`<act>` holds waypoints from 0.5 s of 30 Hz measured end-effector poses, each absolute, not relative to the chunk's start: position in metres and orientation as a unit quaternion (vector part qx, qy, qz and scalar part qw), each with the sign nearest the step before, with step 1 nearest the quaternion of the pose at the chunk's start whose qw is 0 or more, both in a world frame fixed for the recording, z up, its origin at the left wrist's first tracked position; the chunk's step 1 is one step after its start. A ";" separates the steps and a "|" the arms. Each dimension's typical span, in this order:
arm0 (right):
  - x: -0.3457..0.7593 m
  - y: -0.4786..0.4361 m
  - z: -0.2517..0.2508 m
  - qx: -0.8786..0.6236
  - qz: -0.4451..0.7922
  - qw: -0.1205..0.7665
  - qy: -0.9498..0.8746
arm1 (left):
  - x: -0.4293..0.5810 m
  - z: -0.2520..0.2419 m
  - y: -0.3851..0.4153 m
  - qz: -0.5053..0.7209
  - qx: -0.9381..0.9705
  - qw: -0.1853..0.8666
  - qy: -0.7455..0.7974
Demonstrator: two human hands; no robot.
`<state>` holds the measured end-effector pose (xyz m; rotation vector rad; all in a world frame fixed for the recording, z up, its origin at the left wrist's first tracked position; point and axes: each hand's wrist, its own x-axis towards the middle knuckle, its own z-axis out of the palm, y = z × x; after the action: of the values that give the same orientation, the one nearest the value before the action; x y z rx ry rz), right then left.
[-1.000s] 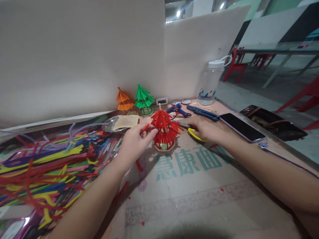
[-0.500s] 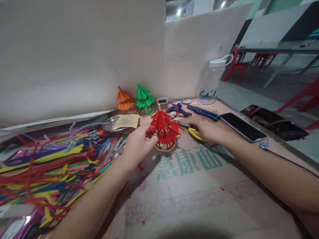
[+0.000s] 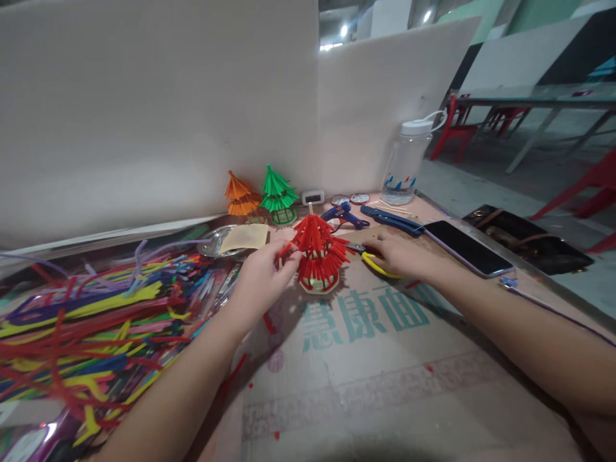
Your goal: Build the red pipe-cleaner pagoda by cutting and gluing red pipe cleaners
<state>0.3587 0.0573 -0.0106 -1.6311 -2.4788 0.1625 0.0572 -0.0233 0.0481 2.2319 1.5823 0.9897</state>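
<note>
A red pagoda-shaped model (image 3: 318, 253) made of pipe cleaners stands on the cardboard sheet (image 3: 385, 359). My left hand (image 3: 262, 277) pinches a short red pipe cleaner piece (image 3: 283, 250) against the model's left side. On the model's right, my right hand (image 3: 397, 253) is closed on yellow-handled scissors (image 3: 373, 260), whose blades point at the model.
A big pile of coloured pipe cleaners (image 3: 91, 321) lies at the left. Orange (image 3: 239, 194) and green (image 3: 278, 192) pagoda models, a blue glue gun (image 3: 344, 215), blue pliers (image 3: 392, 219), a phone (image 3: 464, 247) and a water bottle (image 3: 407, 160) stand behind. White boards wall the back.
My left hand moved in against the model's left side and has drawn back a little, still pinching the red piece. My right hand with the scissors has barely shifted.
</note>
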 end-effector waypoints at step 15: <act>0.352 0.049 0.015 -0.517 0.038 0.132 -0.845 | 0.028 0.073 -0.029 0.299 0.764 0.154 0.551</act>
<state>0.3520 0.0491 0.0148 -1.5010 -2.4518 0.1113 0.0280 -0.0291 0.0726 2.1901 1.5787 0.8558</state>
